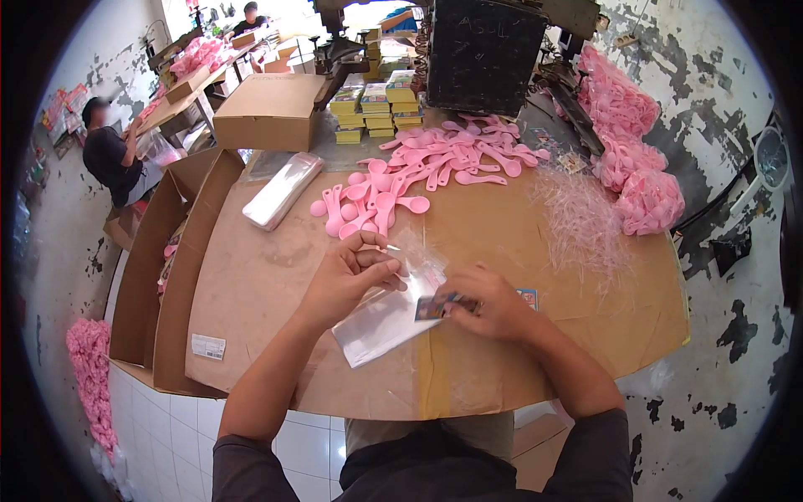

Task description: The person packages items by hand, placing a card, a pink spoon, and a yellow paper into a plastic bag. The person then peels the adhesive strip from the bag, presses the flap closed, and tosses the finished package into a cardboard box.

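Left hand [350, 278]: fingers are curling inward beside a clear bag [428, 266]; whether they are pinching it, I cannot tell.
Bag stack [372, 333]: is lying on the worktop [242, 289], its long axis running lower left to upper right.
Card [428, 309]: is sitting over the stack's right end, lengthwise nearly crosswise, pointing left.
Right hand [495, 301]: fingers are pinching the card.

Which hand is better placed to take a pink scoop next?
Probably the left hand: it is nearer the pink scoops. The right hand is farther off and holds a printed card. I can't tell whether the left hand grips the clear plastic.
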Tool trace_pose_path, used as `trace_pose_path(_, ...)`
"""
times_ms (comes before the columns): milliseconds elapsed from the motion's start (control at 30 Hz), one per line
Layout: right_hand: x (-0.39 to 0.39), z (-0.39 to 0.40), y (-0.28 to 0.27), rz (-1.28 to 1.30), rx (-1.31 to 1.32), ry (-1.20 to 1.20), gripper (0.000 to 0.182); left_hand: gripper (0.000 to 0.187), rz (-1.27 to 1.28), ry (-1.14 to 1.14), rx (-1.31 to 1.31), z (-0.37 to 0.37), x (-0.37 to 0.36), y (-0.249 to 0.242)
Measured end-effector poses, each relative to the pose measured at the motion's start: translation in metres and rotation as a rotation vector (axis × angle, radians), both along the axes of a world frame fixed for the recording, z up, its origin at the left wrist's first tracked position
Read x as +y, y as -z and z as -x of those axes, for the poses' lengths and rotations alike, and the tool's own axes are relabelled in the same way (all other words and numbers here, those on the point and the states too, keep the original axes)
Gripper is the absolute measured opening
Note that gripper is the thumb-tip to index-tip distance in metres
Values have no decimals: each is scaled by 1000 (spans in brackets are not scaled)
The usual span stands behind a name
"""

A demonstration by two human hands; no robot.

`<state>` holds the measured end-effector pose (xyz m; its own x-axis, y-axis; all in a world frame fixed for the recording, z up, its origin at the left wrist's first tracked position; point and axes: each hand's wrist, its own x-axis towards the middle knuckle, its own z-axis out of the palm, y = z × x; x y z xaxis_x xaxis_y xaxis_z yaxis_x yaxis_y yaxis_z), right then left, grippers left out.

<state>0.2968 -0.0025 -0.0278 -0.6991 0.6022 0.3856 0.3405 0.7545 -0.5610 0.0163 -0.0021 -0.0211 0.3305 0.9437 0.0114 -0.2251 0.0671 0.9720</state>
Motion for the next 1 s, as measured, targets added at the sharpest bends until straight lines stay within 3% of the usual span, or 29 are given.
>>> trace_pose_path(100,0,-7,-7,298,160,238,26,32,-50,10,27,-3,-5,0)
trace_pose_path(200,6,-8,-6,579,527,236,35,36,-15,20,-27,-7,-10,-6)
trace_pose_path(300,9,-6,-1,554,607,222,41,36,-50,11,89,-10,-9,2)
trace_pose_path(500,3,-4,-1,521,624,240,33,36,-40,19,137,-14,-14,0)
trace_pose_path(600,2,-7,-7,187,311,251,27,39,-8,29,234,-17,-17,-7)
trace_pose_path(700,0,-6,-16,188,135,183,26,40,-212,98,284,-20,-18,6)
trace_pose_path(800,-8,7,-14,254,308,186,27,39,-240,144,312,-26,-25,1)
trace_pose_path(900,-8,13,-8,535,583,245,28,39,-151,104,266,-29,-26,4)
trace_pose_path(1000,-5,13,-6,521,652,340,26,40,-117,29,237,-25,-21,2)
